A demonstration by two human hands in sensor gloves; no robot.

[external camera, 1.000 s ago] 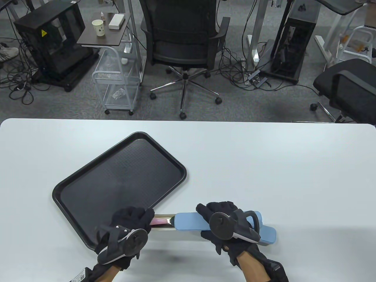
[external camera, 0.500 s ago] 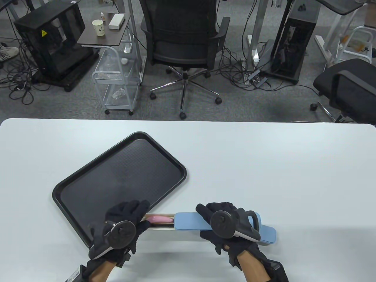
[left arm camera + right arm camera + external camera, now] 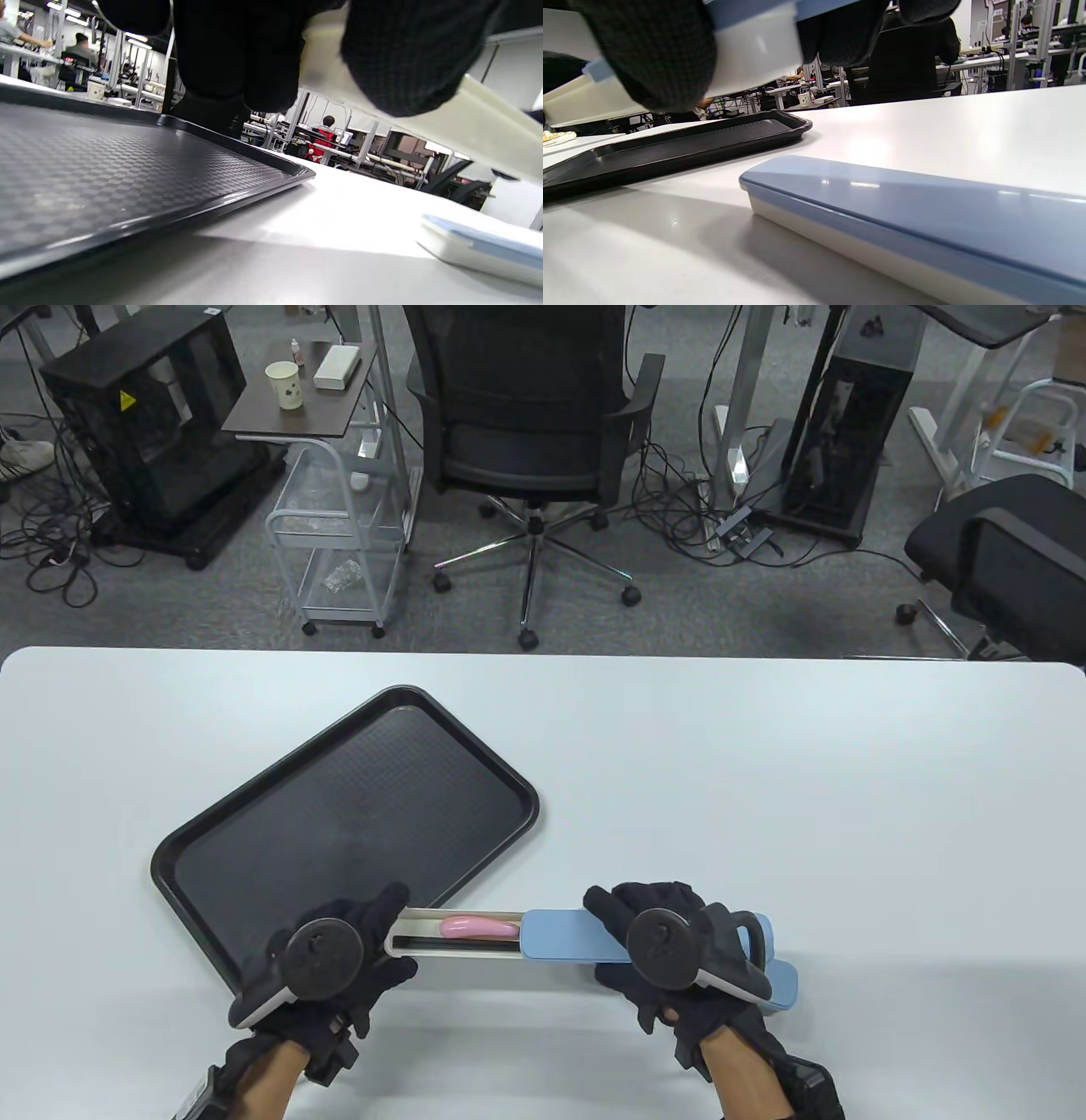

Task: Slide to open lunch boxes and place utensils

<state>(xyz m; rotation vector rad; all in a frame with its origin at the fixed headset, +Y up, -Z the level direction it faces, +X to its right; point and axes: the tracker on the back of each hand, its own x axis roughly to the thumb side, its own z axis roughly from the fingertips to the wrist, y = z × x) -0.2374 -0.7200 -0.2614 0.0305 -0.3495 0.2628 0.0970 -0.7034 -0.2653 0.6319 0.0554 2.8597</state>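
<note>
Lunch box [image 3: 509,940] number one, a long narrow case with a blue sliding lid [image 3: 573,938] and a cream base [image 3: 450,943], was held off the white table [image 3: 764,780] at the 6 o'clock edge of the table view, between both hands. The left hand [image 3: 327,963] gripped the exposed end of the base, fingers wrapped around it. The right hand [image 3: 670,954] gripped the lid, fingers clamped over its top. The lid stood slid partway toward 3 o'clock, baring a pink utensil [image 3: 479,927] and a dark one beside it; what kind they were could not be told. A second blue-lidded lunch box [image 3: 785,984] lay on the table under the right hand, mostly hidden. A black tray [image 3: 339,831] sat angled at 9 o'clock of the held box, its near corner beneath the left hand.

From the left wrist view, gloved fingers [image 3: 407,59] pinched the cream base [image 3: 466,123] at 1 o'clock, held above the table. The tray [image 3: 106,169] filled the 9 o'clock side, and the second box [image 3: 483,250] lay at 4 o'clock.

From the right wrist view, gloved fingers [image 3: 653,55] closed around the blue lid and pale base [image 3: 751,46] at 11 o'clock. The closed second box [image 3: 903,220] rested on the table at 5 o'clock, and the tray [image 3: 683,144] lay at 9 o'clock, well apart from it.
</note>
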